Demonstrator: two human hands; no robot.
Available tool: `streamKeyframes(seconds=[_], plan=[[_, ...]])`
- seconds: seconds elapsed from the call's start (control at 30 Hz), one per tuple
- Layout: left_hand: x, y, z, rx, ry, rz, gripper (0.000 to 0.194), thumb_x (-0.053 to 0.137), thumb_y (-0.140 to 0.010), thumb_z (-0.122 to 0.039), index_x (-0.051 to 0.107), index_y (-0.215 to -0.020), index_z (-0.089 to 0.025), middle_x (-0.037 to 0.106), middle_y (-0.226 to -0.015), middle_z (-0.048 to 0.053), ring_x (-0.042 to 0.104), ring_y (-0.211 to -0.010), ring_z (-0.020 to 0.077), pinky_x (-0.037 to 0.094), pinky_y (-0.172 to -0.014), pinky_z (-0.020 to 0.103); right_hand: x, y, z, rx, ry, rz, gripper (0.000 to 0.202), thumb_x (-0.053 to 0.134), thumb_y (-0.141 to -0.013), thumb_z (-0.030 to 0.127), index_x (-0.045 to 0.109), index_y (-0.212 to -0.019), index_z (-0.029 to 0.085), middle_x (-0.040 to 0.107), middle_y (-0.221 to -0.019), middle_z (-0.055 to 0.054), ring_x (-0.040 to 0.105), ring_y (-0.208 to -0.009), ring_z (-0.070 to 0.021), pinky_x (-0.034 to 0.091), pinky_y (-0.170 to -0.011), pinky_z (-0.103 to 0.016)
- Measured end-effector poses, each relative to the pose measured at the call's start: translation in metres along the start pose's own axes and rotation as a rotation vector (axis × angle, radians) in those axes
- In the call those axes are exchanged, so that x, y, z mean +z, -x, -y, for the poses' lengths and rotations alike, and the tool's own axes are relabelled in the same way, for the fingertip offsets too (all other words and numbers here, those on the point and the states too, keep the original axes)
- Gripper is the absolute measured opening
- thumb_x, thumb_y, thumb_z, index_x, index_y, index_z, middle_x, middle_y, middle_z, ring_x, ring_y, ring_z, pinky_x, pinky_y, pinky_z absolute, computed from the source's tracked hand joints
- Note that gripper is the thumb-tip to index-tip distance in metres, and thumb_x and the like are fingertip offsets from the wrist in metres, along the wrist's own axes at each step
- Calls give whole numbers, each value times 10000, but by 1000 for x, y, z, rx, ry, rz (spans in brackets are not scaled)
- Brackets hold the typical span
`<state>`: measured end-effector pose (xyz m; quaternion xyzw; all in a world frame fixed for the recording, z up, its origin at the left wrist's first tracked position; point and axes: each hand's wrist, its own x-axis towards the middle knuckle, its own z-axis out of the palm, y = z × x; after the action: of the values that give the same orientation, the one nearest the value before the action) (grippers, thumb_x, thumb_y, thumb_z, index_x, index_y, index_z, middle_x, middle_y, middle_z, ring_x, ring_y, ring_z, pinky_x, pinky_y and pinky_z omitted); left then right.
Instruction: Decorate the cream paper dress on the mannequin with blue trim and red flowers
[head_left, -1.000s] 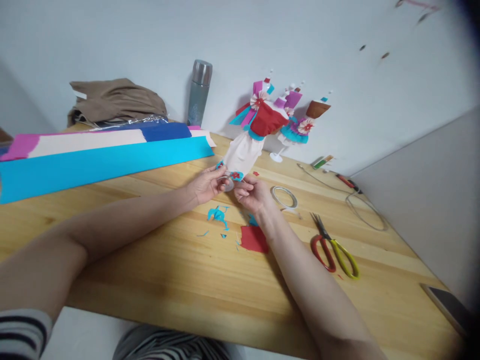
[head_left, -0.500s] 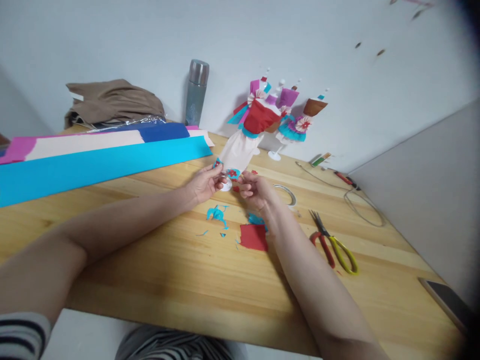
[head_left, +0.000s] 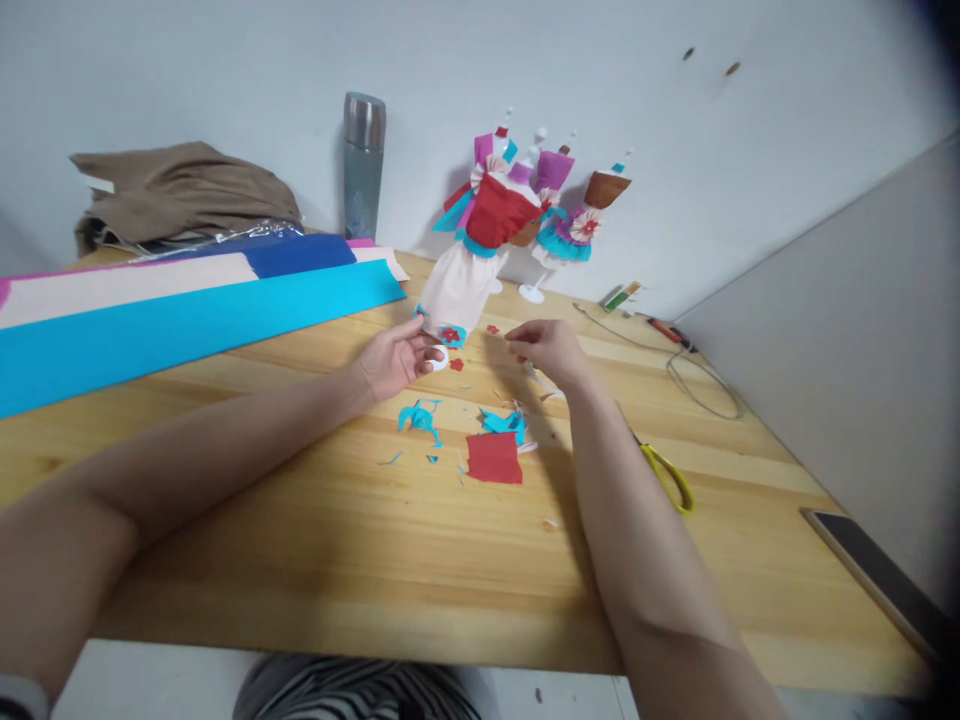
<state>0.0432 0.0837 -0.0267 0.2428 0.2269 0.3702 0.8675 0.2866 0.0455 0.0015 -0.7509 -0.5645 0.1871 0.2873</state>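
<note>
A miniature dress form wears a paper dress (head_left: 459, 282) with a red bodice, a blue waistband and a pale long skirt. Blue patches with red flowers (head_left: 451, 336) decorate its hem. My left hand (head_left: 394, 362) grips the hem's left side between thumb and fingers, the other fingers loosely curled. To the right of the skirt, apart from it, my right hand (head_left: 551, 350) has its fingertips pinched together above the table; anything in them is too small to make out. Small red paper flowers (head_left: 457, 365) lie near the white round base (head_left: 437, 358).
Blue scraps (head_left: 504, 426) and a red paper square (head_left: 495, 458) lie in front. Yellow-handled scissors (head_left: 671, 480) are partly behind my right forearm. Several dressed forms (head_left: 577, 240) stand at the wall, near a flask (head_left: 364, 165). Blue paper (head_left: 225, 318) lies left, a phone (head_left: 870, 570) right.
My right hand has left the hem and moved right, its fingers pinched. My left hand stays at the skirt. The view has shifted slightly, and the flowers and scraps between my hands show more.
</note>
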Motion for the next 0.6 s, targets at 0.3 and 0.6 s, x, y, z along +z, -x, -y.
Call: streamKeyframes(seconds=[0.3,0.6], plan=[[-5,-5,-2,25,-31,-39,164,513,-837,-137,649,-750,-110,675,-661,85,623,-547,143,443,-456,211,17,-48,21,-213,172,65,184,651,-752,59,788,-835,150,783,-898,-113,702,-857,-247,499,-790,-318],[-4,-6,-5,-11,-38,-63,157,526,-810,-148,665,-745,-112,673,-682,85,594,-537,147,451,-425,220,23,-79,9,-382,306,216,397,566,-803,0,798,-1046,212,791,-1047,-81,702,-1002,-252,472,-860,-299]])
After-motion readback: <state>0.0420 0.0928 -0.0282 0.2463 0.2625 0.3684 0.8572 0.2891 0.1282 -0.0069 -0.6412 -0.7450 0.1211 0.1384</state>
